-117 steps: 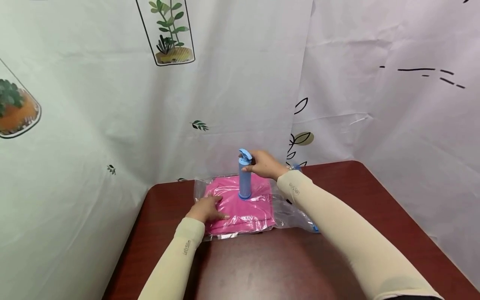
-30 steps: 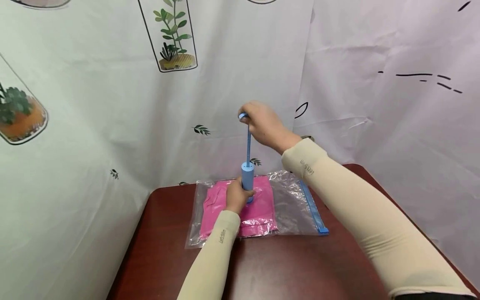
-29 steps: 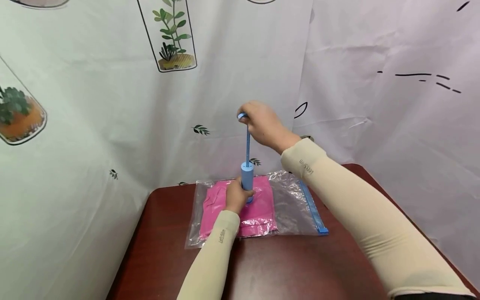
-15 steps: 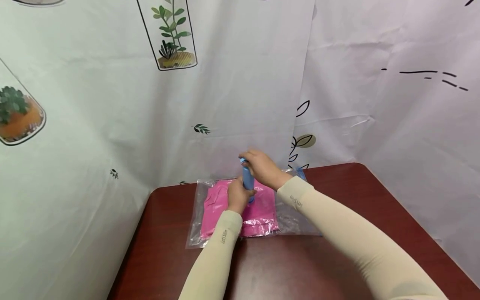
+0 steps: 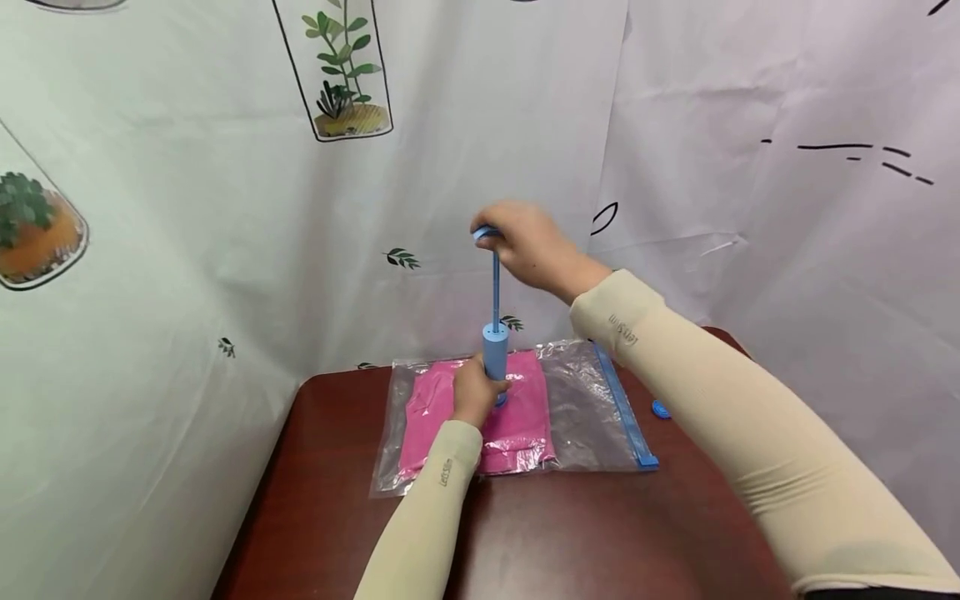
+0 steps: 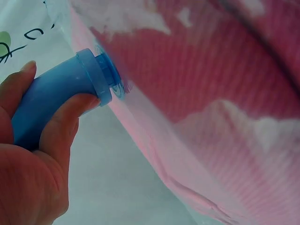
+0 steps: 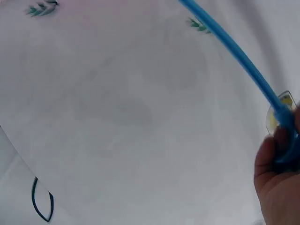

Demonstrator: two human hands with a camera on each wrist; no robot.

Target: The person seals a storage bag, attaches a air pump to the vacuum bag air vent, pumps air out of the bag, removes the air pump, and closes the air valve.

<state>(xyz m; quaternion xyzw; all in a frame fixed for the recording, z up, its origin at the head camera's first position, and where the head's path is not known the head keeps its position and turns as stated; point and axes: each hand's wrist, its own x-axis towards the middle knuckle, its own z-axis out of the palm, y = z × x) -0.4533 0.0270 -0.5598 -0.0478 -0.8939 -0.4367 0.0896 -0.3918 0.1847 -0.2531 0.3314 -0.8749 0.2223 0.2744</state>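
Observation:
A blue hand pump (image 5: 494, 350) stands upright on a clear vacuum storage bag (image 5: 585, 417) with folded pink cloth (image 5: 435, 417) inside. My left hand (image 5: 472, 392) grips the lower part of the pump's barrel. In the left wrist view, the pump's end (image 6: 93, 77) meets a round blue valve (image 6: 117, 84) on the bag. High above the barrel, my right hand (image 5: 525, 246) holds the pump's handle (image 5: 486, 232), and the thin rod (image 5: 496, 292) is drawn far out. The right wrist view shows fingers curled round that handle (image 7: 288, 145).
Along the bag's right side runs a blue zip strip (image 5: 622, 404) with a slider (image 5: 647, 461) at its near end. A small round blue cap (image 5: 661, 409) lies on the dark red table (image 5: 570, 533), close to the right sleeve. Printed white cloth (image 5: 480, 150) hangs behind.
Half a second ago the handle was down at the barrel; my right hand has since pulled it up. The left hand, resting on the bag 3.9 s ago, now grips the barrel.

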